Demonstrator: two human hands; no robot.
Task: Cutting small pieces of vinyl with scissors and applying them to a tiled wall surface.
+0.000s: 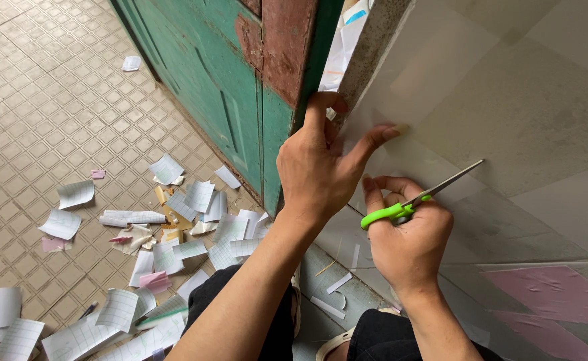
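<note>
Right hand [411, 244] holds scissors [420, 196] — blades (closed) aimed up-right.

Single head view, looking steeply down, close on both hands at the tiled wall [508, 100]; paper-littered floor [46, 113] left.

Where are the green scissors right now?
The scissors are in the right hand, blades shut and pointing up-right along the grey wall, just below the left hand.

We see both forearms bare to the elbow, with no sleeves, watch or rings on our hands [317, 170]. Below them we wear black trousers [381, 331] and a pale sandal [331, 344].
</note>
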